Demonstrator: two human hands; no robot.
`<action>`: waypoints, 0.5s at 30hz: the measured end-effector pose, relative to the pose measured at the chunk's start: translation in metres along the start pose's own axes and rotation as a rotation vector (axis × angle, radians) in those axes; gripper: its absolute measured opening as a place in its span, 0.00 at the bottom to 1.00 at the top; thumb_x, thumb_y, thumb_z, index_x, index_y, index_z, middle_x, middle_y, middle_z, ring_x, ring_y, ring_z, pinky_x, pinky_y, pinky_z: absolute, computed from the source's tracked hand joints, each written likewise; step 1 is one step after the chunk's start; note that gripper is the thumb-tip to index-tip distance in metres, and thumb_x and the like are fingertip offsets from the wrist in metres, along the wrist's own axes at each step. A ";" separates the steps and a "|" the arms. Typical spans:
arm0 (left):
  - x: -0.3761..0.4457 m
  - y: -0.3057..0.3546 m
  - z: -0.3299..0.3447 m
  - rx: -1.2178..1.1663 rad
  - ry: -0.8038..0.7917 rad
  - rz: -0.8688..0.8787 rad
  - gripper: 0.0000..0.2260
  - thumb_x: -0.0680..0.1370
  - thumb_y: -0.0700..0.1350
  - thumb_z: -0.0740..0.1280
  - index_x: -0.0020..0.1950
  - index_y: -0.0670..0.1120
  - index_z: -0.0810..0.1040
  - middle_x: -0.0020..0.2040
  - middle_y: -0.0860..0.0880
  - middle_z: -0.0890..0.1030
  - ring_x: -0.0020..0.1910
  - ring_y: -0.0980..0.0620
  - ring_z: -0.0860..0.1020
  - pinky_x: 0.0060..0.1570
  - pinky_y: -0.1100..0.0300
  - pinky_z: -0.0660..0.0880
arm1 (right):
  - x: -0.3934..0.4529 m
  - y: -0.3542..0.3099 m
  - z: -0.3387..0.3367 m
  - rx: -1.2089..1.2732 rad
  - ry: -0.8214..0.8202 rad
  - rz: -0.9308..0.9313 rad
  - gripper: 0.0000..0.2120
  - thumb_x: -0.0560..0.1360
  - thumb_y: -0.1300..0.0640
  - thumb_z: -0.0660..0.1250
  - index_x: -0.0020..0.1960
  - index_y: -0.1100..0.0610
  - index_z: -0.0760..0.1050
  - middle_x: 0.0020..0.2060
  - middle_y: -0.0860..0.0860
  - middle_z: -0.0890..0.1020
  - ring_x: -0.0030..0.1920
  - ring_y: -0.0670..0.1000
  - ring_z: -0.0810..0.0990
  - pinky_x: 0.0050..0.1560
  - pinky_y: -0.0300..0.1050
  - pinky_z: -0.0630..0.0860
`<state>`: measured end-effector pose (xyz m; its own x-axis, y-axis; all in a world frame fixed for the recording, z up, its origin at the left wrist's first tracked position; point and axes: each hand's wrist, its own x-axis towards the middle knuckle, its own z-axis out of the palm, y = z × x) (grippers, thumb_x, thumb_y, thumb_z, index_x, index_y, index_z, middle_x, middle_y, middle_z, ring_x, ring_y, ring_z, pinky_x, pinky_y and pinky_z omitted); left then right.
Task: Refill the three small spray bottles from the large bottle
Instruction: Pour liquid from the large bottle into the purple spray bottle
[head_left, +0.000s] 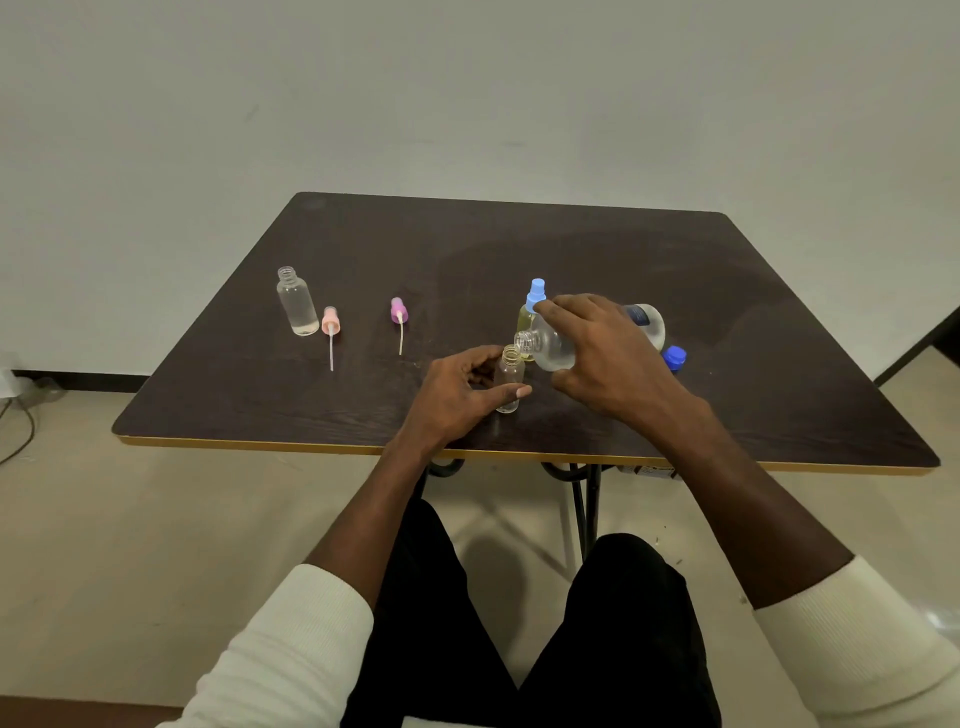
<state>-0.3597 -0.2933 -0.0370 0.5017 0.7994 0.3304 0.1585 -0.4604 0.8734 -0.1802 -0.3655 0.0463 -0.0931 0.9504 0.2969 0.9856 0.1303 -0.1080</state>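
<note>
The large bottle (558, 347) is held tipped by the right hand (602, 353), its fingers curled round it, mouth just above the small open bottle (510, 378), which is pinched upright near the table's (779, 338) front edge by the left hand (457, 395). Liquid could be spilled if the two narrow mouths are misaligned.

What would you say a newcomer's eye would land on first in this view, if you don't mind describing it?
Probably the pour near the table's front edge: the right hand tips the large bottle on its side, mouth just above the open small bottle that the left hand holds upright. Behind them stands a small bottle with a blue spray cap. At far left, another uncapped small bottle stands, with the pink spray head and purple spray head lying beside it.
</note>
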 end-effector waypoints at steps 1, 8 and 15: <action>0.000 0.000 0.000 0.004 -0.002 0.002 0.19 0.73 0.45 0.79 0.61 0.55 0.79 0.50 0.58 0.84 0.50 0.59 0.83 0.53 0.65 0.79 | 0.000 0.000 0.000 -0.003 0.000 0.000 0.35 0.69 0.56 0.75 0.73 0.56 0.67 0.68 0.56 0.74 0.69 0.58 0.69 0.68 0.54 0.65; 0.000 0.000 0.000 0.008 -0.001 0.001 0.19 0.73 0.45 0.79 0.61 0.55 0.79 0.50 0.58 0.84 0.50 0.59 0.83 0.53 0.65 0.79 | 0.002 0.001 0.001 -0.007 0.001 -0.003 0.36 0.69 0.57 0.76 0.74 0.56 0.66 0.69 0.55 0.73 0.70 0.57 0.68 0.70 0.54 0.64; 0.001 -0.002 0.000 0.006 0.000 -0.003 0.19 0.73 0.46 0.79 0.62 0.53 0.80 0.52 0.55 0.85 0.52 0.58 0.83 0.55 0.61 0.80 | 0.003 0.002 0.002 -0.010 0.011 -0.015 0.36 0.68 0.57 0.76 0.74 0.56 0.67 0.68 0.56 0.73 0.70 0.58 0.68 0.69 0.53 0.64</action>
<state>-0.3589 -0.2915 -0.0386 0.5015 0.8007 0.3276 0.1649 -0.4602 0.8724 -0.1788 -0.3622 0.0453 -0.1062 0.9451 0.3089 0.9855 0.1414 -0.0938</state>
